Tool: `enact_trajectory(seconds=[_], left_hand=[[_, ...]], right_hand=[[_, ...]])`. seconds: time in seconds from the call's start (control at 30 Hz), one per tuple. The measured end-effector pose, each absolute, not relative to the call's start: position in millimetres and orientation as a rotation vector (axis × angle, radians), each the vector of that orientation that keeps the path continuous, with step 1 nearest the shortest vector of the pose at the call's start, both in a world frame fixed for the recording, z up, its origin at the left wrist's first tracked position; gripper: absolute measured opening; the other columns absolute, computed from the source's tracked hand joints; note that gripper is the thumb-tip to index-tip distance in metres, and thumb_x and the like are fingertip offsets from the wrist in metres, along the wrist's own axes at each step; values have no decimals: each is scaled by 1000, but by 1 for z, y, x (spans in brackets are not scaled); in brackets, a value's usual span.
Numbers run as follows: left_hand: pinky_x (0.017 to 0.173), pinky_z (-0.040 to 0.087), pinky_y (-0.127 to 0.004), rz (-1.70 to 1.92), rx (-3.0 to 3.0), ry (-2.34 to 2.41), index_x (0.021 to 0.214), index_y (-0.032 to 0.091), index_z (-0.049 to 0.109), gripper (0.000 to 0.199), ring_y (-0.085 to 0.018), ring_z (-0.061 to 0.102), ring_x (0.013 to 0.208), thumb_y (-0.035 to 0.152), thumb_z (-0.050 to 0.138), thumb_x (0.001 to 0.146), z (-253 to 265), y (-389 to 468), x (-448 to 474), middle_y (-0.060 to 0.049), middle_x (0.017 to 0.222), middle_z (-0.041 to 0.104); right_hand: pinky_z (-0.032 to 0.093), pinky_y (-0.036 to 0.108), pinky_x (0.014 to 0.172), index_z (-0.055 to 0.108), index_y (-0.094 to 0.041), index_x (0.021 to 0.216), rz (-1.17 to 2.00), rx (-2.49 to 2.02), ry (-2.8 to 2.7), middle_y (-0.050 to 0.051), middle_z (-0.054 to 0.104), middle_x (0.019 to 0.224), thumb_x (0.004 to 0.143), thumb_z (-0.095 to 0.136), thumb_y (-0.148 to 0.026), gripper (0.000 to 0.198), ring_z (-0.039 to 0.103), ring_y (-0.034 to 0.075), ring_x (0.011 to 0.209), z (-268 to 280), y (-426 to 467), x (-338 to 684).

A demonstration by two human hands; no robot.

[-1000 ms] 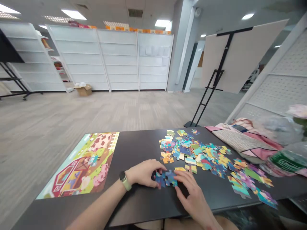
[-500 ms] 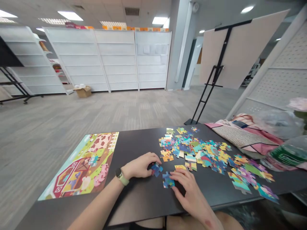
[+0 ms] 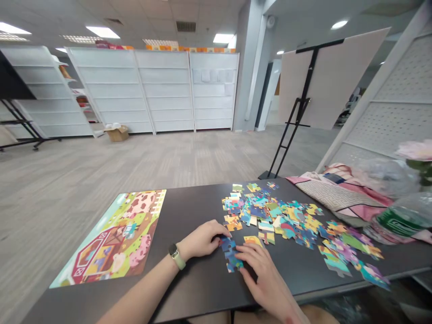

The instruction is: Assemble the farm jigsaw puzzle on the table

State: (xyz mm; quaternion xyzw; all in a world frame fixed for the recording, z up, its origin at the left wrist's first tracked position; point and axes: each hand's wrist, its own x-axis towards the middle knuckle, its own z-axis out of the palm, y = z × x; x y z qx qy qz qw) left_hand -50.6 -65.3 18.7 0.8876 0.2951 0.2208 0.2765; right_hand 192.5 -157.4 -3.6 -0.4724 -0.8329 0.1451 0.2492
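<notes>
Two blue puzzle pieces (image 3: 231,254) lie edge to edge on the dark table, between my hands. My left hand (image 3: 206,239), with a watch (image 3: 176,256) at the wrist, has its thumb and fingers closed on the upper piece. The fingertips of my right hand (image 3: 258,270) grip the right side of the lower piece. Whether the two pieces are fully interlocked I cannot tell. Just beyond my right fingers lies a yellow puzzle piece (image 3: 252,240), partly covered by them. An orange puzzle piece (image 3: 232,222) is past my left fingertips.
A heap of loose puzzle pieces (image 3: 286,215) spreads over the table's right half. On the left lies a farm picture sheet (image 3: 118,238). A pink patterned cloth (image 3: 344,193) and a plastic bottle (image 3: 401,220) are at the right edge. An easel (image 3: 297,112) stands behind the table.
My left hand has brought its blue piece rightward against the piece at my right hand. The gap between the two pieces has closed. The view has tilted slightly.
</notes>
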Motion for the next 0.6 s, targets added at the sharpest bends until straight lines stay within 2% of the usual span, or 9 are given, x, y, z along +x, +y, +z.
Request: enact_trajectory(seconds=[0.27, 0.4, 0.6], left_hand=[[95, 50, -34, 621, 2380, 807, 118, 25, 67, 46, -21, 63, 103, 2, 54, 80, 18, -66, -50, -2, 114, 73], [96, 49, -35, 630, 2391, 777, 119, 25, 66, 39, -21, 63, 103, 9, 57, 84, 20, -67, -50, -3, 116, 73], [97, 47, -36, 625, 2406, 744, 118, 26, 67, 38, -21, 63, 103, 10, 59, 85, 20, -67, -48, -2, 116, 74]], right_hand=[[41, 53, 114, 65, -29, 119, 447, -1287, -2216, 4, 65, 132, 89, 56, -17, 34, 52, 27, 130, -6, -155, 192], [43, 52, 111, 67, -27, 109, 490, -1297, -2235, 5, 66, 129, 90, 56, -18, 24, 54, 27, 127, -5, -155, 193], [45, 50, 110, 69, -30, 114, 437, -1276, -2284, 4, 65, 129, 92, 55, -18, 29, 53, 26, 127, -4, -157, 193]])
